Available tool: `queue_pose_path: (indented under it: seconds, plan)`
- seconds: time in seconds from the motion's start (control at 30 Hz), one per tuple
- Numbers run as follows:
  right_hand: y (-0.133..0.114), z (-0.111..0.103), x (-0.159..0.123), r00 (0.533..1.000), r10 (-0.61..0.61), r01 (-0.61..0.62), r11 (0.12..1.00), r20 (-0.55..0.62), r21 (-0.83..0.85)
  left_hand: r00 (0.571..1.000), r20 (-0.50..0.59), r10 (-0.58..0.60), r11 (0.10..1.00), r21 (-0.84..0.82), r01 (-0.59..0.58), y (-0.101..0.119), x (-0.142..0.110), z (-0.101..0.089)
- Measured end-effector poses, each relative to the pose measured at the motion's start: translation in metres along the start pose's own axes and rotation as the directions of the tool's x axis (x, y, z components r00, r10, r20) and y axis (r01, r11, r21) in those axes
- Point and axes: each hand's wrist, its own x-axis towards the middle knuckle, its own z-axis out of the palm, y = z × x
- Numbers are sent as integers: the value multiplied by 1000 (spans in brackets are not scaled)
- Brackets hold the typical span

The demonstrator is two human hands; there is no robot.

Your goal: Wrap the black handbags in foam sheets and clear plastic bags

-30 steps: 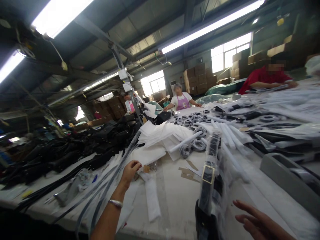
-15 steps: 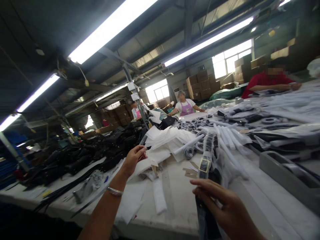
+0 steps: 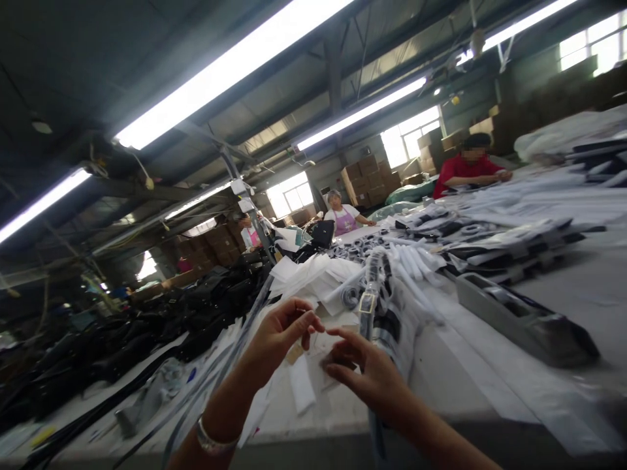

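My left hand [image 3: 289, 333], with a bracelet at its wrist, is raised over the table with fingers pinched together. Whatever it may hold is too small to make out. Close by, my right hand [image 3: 365, 369] reaches in with its index fingertip nearly at the left fingers. Its index finger and thumb are apart, and I see nothing held. Just beyond the right hand lies a dark belt [image 3: 367, 326] in clear plastic, with a gold-coloured rectangular buckle [image 3: 367, 303]. A white strip [image 3: 302, 386] lies beneath the hands, with white sheets [image 3: 313, 277] piled behind.
A grey tape dispenser [image 3: 519, 320] stands on the right. Black goods [image 3: 196, 300] are heaped on the left, near long dark straps [image 3: 93, 411]. Wrapped rolls and strips cover the table's far side. Co-workers in a red top [image 3: 463, 171] and a purple apron [image 3: 345, 222] are across it.
My right hand has left the belt and moved left to meet my left hand, which shifted slightly right. The view has turned to the right, showing more of the table there.
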Motion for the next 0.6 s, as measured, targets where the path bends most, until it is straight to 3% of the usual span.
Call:
queue_pose_path:
  seconds: [0.1, 0.17, 0.23, 0.3, 0.4, 0.53, 0.6]
  plan:
    - [3, -7, -11, 997, 2, -2, 1000, -81, 6, 1000, -21, 4, 999, -43, -4, -2, -4, 13]
    - [5, -16, -20, 970, -154, 117, 973, -187, -199, 997, -79, -23, 995, -95, 16, -6, -4, 21]
    - [7, -26, -28, 887, -406, 269, 841, -219, -470, 990, -133, -53, 988, -150, 32, -13, -2, 28]
    - [9, -37, -37, 787, -598, 377, 658, -149, -652, 986, -154, -65, 981, -190, 35, -19, 2, 36]
    - [11, -54, -49, 697, -716, 432, 459, -36, -776, 989, -128, -76, 970, -241, 43, -29, 8, 47]
    - [11, -70, -61, 648, -759, 454, 326, 57, -829, 992, -66, -107, 948, -308, 82, -36, 15, 61]
    - [10, -73, -65, 651, -751, 495, 312, 108, -811, 990, -66, -121, 943, -320, 94, -39, 17, 64]
